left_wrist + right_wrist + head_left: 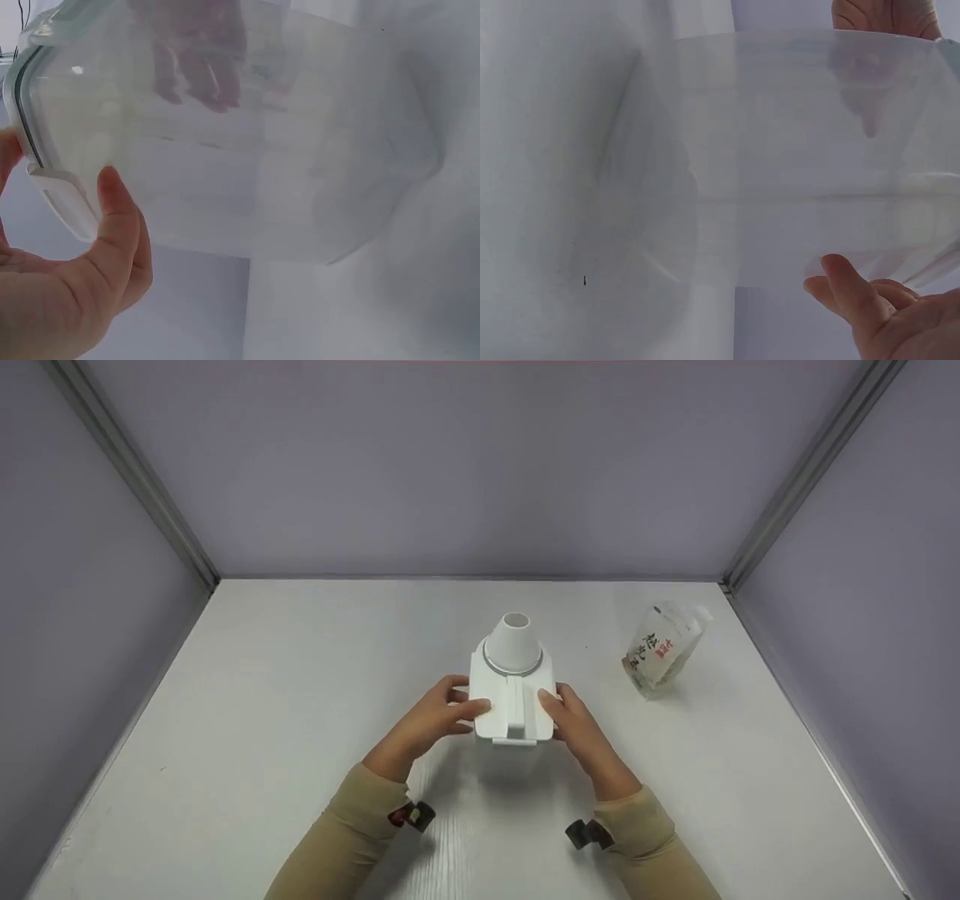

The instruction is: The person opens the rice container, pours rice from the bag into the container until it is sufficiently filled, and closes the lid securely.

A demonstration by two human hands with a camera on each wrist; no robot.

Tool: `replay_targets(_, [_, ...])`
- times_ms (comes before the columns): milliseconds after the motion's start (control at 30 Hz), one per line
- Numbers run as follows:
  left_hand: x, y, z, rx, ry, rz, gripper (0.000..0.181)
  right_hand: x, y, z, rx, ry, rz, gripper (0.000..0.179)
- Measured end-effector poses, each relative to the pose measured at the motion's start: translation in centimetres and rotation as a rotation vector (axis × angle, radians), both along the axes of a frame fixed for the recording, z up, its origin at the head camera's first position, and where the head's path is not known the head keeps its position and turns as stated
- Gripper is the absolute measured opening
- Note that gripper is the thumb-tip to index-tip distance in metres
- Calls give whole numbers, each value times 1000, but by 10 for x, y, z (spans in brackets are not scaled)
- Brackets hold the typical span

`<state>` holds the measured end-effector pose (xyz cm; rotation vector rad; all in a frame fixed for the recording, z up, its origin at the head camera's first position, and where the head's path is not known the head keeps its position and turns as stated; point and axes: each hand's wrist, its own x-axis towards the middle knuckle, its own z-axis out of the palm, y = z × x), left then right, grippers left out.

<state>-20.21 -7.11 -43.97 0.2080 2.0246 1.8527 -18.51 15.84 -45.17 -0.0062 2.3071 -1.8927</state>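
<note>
A tall clear storage container with a white lid stands between my two hands. On the lid's far half sits a white cone-shaped cap with an open top. A raised white bar runs along its near half. My left hand grips the left side by the lid, thumb on top. On the opposite side my right hand holds it the same way, thumb over the lid's edge. Through the clear wall, the left wrist view shows the opposite hand's fingers blurred. Whether the container's base touches the table cannot be told.
A clear pouch with red and black lettering stands on the white table, at the right beyond my right hand. Grey panels enclose the table at the back and both sides.
</note>
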Motion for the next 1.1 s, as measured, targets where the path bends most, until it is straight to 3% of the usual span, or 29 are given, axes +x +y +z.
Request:
replay_targets(233, [-7, -1, -2, 16, -48, 75, 58, 8, 0, 0, -10, -10, 28, 54])
replay_targets(633, [-8, 0, -2, 138, -104, 29, 55, 12, -1, 1, 20, -6, 3, 56])
replay_targets(767, [-7, 0, -4, 149, -102, 8, 53, 21, -6, 19, 45, -1, 2, 51])
replay_targets(833, [-7, -1, -3, 150, -98, 5, 52, 22, -7, 20, 52, -3, 3, 51])
replay_targets(1000, [-8, -3, -5, 155, -76, 21, 49, 12, -6, 1, 45, 8, -7, 57])
replay_targets(1100, [-6, -3, -8, 150, -85, 27, 49, 14, -6, -2, 44, 10, -11, 57])
